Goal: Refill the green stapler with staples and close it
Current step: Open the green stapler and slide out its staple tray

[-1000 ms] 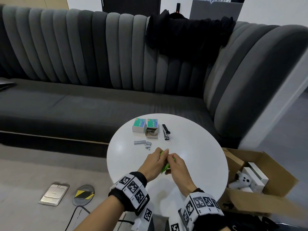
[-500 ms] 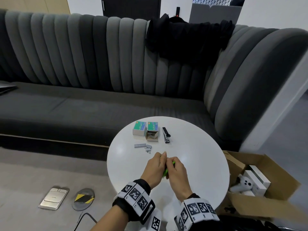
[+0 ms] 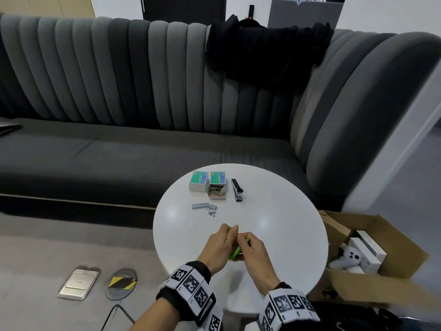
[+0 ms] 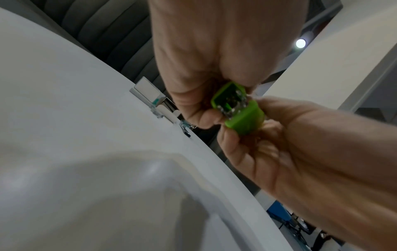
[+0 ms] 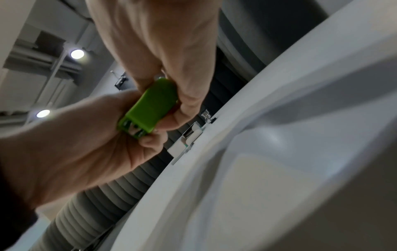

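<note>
The green stapler [image 3: 235, 253] is held above the near part of the round white table [image 3: 274, 223]. My left hand [image 3: 222, 242] grips it from the left and my right hand [image 3: 254, 249] from the right, fingers curled round it. In the left wrist view the stapler [image 4: 242, 118] shows its end, with metal between two green halves. In the right wrist view the right hand's thumb and fingers pinch the stapler's [image 5: 150, 108] green top. Loose staple strips [image 3: 204, 206] lie on the table beyond the hands.
Two green-topped staple boxes [image 3: 199, 181], the right one [image 3: 217, 186] open, and a black stapler [image 3: 237, 189] sit at the table's far side. A grey sofa [image 3: 119, 151] stands behind. An open cardboard box [image 3: 381, 283] is on the floor to the right.
Both hands keep hold of the green stapler and have drawn slightly toward the table's near edge. They cover more of it, so less green shows between them.
</note>
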Demonstrator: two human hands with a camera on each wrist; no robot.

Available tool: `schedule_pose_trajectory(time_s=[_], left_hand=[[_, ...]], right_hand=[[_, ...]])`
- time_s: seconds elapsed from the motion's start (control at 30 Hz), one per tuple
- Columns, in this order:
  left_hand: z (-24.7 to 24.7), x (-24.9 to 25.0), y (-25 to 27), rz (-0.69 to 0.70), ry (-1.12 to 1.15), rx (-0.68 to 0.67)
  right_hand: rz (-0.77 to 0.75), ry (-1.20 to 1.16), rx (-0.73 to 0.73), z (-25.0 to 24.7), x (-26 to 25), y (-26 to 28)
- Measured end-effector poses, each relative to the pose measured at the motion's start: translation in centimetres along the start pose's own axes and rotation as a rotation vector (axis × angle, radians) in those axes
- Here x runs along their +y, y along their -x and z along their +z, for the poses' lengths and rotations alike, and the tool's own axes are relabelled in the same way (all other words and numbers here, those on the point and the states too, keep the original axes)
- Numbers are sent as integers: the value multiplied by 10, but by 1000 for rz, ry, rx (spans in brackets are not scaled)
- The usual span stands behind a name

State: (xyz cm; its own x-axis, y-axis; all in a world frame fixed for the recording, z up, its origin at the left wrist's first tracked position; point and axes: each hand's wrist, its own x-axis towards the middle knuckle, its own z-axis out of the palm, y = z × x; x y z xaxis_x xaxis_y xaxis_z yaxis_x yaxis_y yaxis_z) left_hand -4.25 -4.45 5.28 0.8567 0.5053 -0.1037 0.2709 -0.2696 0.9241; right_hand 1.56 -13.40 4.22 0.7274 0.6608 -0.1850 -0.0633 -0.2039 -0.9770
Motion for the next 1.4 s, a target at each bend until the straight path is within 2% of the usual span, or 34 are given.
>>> schedule_pose_trajectory(time_s=[0.1,0.23,0.43,0.67,0.87,1.0,1.23,1.4], left_hand=[[-4,-1,-1,25,-20,-21],[-1,2,-1,72,-19,89],[-2,4,-6,78,-126,95],[-2,8,-5,63,-4,172],[-2,11,-6,66,20,170],[-2,14,-7,68,27,169],[-2,10,-5,58,-90,175],[2,12,-7,43,-44,229]], right_hand=[[62,-138,-50,-6,0,-1],[120,-251,-109,-2,-5,0],[43,-90,21,8,-13,0],[7,-54,33,16,-21,1],[-24,10,97,19,-22,-3],[-44,9,112,19,-24,-3],[28,-68,69,17,-28,-5],[20,-142,237,28,-30,-7]])
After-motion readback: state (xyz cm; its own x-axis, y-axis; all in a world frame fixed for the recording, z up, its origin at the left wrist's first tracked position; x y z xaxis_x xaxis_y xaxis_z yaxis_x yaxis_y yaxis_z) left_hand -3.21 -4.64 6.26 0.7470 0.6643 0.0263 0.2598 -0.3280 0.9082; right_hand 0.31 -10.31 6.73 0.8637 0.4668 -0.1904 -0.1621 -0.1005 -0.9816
